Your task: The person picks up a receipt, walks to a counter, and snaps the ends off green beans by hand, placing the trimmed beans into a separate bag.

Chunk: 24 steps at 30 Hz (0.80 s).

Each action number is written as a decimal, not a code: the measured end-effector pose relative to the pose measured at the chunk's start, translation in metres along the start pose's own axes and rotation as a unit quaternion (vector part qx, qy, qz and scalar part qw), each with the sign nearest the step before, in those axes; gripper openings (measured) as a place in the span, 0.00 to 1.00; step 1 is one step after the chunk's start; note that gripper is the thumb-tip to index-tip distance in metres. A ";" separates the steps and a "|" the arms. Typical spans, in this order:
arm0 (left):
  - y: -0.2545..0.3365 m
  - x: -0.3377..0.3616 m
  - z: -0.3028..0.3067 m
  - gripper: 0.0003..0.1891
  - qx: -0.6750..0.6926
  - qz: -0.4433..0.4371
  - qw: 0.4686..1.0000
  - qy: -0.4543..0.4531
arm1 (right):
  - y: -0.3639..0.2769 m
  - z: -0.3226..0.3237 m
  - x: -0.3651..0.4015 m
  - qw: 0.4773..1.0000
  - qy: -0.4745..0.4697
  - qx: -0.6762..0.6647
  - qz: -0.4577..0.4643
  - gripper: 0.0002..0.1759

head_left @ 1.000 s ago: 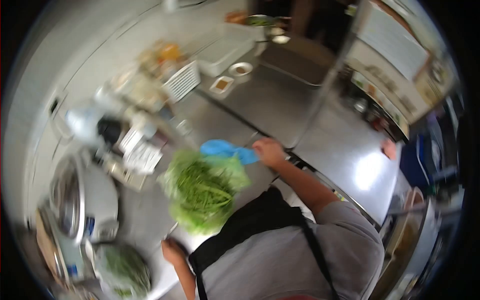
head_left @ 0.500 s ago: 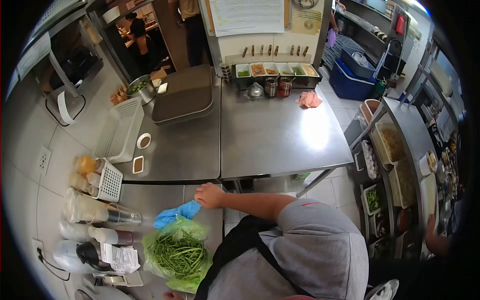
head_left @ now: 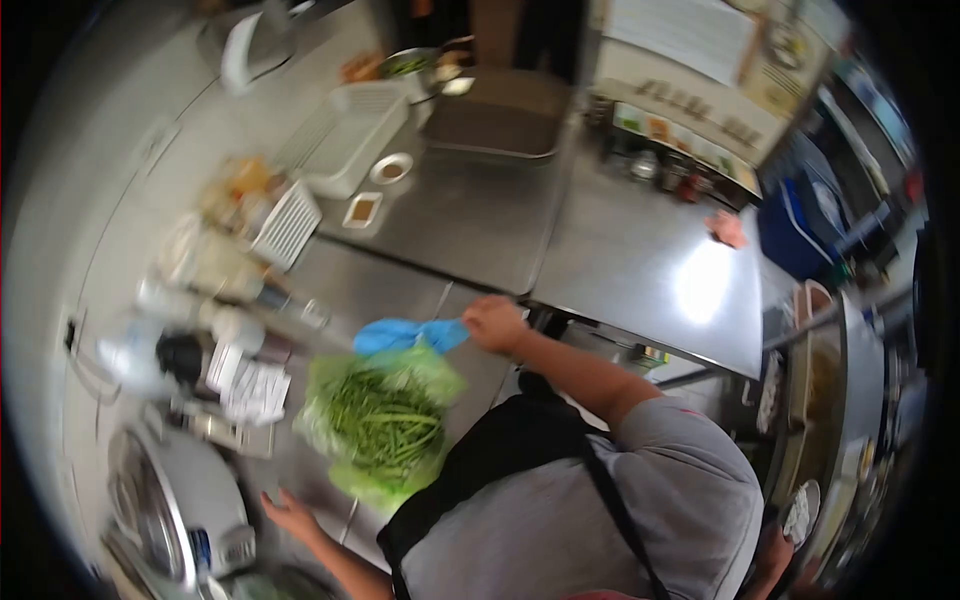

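The right hand [head_left: 495, 323] pinches a crumpled blue cloth [head_left: 400, 335] trailing toward nine o'clock. The green plastic bag of green stalks [head_left: 380, 425] lies at one o'clock from the left hand [head_left: 290, 515], whose fingers are spread.

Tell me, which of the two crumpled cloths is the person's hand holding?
The blue cloth, gripped by the right hand beside the bag of greens. The pink cloth lies alone on the far steel table, well away from that hand.
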<state>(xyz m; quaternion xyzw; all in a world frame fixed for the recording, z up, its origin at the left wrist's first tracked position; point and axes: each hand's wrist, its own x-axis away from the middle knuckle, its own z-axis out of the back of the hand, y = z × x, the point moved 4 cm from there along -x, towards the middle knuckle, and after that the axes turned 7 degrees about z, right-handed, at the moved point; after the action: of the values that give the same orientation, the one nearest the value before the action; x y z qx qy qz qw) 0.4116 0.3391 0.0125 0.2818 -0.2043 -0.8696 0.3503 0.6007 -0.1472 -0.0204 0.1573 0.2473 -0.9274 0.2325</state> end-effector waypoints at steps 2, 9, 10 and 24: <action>-0.047 0.001 -0.005 0.32 -0.224 0.102 0.969 0.003 | -0.001 0.003 0.002 0.999 0.031 0.017 -0.005 0.07; -0.049 -0.012 -0.010 0.37 -0.265 0.180 0.947 0.028 | -0.007 0.006 -0.009 0.995 0.047 -0.013 0.088 0.02; -0.048 -0.016 -0.019 0.37 -0.263 0.188 0.946 0.023 | -0.009 0.008 -0.009 0.994 0.052 -0.023 0.090 0.01; 0.000 -0.002 -0.038 0.07 -0.116 -0.003 0.992 -0.044 | -0.007 0.010 -0.008 0.997 0.038 -0.029 0.065 0.02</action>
<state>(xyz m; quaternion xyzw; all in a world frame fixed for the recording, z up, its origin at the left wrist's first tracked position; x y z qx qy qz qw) 0.4370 0.3347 -0.0156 0.2012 -0.1167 -0.9001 0.3683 0.6023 -0.1441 -0.0061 0.2011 0.2723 -0.8960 0.2874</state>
